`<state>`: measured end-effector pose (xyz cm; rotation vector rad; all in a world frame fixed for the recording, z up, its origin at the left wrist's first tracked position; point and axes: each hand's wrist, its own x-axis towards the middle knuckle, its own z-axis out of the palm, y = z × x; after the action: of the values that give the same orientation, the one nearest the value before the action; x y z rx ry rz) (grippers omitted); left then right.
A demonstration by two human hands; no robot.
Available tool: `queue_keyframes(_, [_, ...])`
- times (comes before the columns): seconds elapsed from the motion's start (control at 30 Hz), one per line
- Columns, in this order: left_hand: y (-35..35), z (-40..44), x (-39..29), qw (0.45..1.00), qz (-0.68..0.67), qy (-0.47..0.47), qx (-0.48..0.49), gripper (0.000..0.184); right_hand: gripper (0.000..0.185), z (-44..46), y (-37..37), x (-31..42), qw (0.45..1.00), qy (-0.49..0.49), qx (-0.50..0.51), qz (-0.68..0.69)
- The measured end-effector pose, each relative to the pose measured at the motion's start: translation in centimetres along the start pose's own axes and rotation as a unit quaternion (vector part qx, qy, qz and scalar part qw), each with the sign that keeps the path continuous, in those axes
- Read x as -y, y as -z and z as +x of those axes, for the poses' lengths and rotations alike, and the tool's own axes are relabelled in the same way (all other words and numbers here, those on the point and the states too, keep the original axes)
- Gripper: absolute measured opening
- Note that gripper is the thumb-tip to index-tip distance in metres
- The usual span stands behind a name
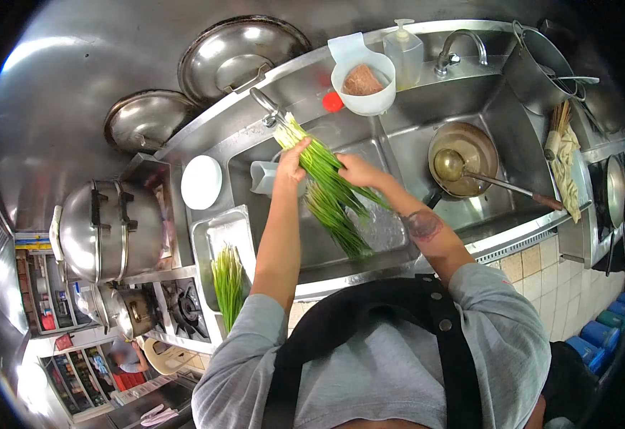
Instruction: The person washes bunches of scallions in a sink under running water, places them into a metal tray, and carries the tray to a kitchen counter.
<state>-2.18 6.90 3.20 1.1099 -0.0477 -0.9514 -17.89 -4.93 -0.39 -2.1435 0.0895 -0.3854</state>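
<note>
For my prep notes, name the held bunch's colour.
The held bunch: green, paling to whitish at one end; head view.

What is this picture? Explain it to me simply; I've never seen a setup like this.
There is no machine here: one camera, worn on a person's head, looks forward and down, so their chest and arms show below. The bare left hand holds a bunch of long green stalks over the left basin of a sink. The right hand is at the same bunch; its fingers are partly hidden. More stalks show beneath, and others lie in a metal tray. In the right basin is a pan with a ladle.
</note>
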Motion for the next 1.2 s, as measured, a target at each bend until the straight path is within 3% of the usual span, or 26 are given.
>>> queue_keyframes(0.13, [-0.9, -0.9, -3.1, 0.984, 0.152, -0.043, 0.079, 0.031, 0.022, 1.0, 2.3, -2.4, 0.954, -0.115, 0.097, 0.259])
queue_keyframes(0.23, [-1.2, -0.4, -4.7, 0.962, 0.261, -0.049, 0.059, 0.030, 0.023, 2.2, 5.4, -1.4, 0.894, -0.184, 0.190, 0.361])
queue_keyframes(0.27, [-1.3, -0.4, -5.0, 0.965, 0.254, -0.046, 0.046, 0.029, 0.031, 2.9, 7.3, 0.6, 0.919, -0.163, 0.268, 0.239])
queue_keyframes(0.33, [-1.7, -0.8, -5.2, 0.970, 0.234, -0.050, 0.043, 0.029, 0.038, 4.0, 4.5, -0.6, 0.962, 0.007, 0.124, 0.242])
queue_keyframes(0.4, [-1.9, -0.6, -5.2, 0.973, 0.214, -0.052, 0.063, 0.029, 0.045, 4.8, 3.5, -0.1, 0.982, 0.110, 0.013, 0.152])
queue_keyframes(0.5, [-1.8, 0.1, -4.7, 0.977, 0.177, -0.052, 0.103, 0.031, 0.057, 5.5, 4.3, 2.9, 0.975, -0.026, 0.155, 0.157])
queue_keyframes(0.63, [-1.5, -0.8, -5.3, 0.981, 0.162, -0.054, 0.098, 0.035, 0.043, 5.9, 1.4, -0.3, 0.958, -0.116, 0.124, 0.231])
queue_keyframes(0.73, [-0.3, -1.3, -5.6, 0.979, 0.180, -0.049, 0.088, 0.036, 0.033, 5.6, 1.9, -0.1, 0.928, -0.112, 0.141, 0.326])
queue_keyframes(0.87, [-0.1, -1.4, -5.2, 0.980, 0.183, -0.027, 0.074, 0.036, 0.032, 6.6, 3.7, 1.2, 0.912, -0.132, 0.255, 0.294])
queue_keyframes(0.97, [-0.5, -1.3, -5.2, 0.977, 0.206, -0.032, 0.047, 0.036, 0.030, 7.8, 4.8, 2.0, 0.954, -0.082, 0.277, 0.078])
queue_keyframes(1.07, [-0.5, -1.1, -5.9, 0.968, 0.240, -0.044, 0.052, 0.037, 0.027, 8.2, 4.8, 1.7, 0.966, -0.100, 0.227, 0.074])
queue_keyframes(1.17, [0.1, -0.8, -6.5, 0.964, 0.249, -0.059, 0.067, 0.036, 0.027, 8.5, 3.9, -0.3, 0.960, -0.124, 0.175, 0.179])
queue_keyframes(1.2, [0.2, -0.8, -6.7, 0.964, 0.248, -0.065, 0.070, 0.035, 0.028, 8.7, 4.0, -0.4, 0.946, -0.119, 0.205, 0.222])
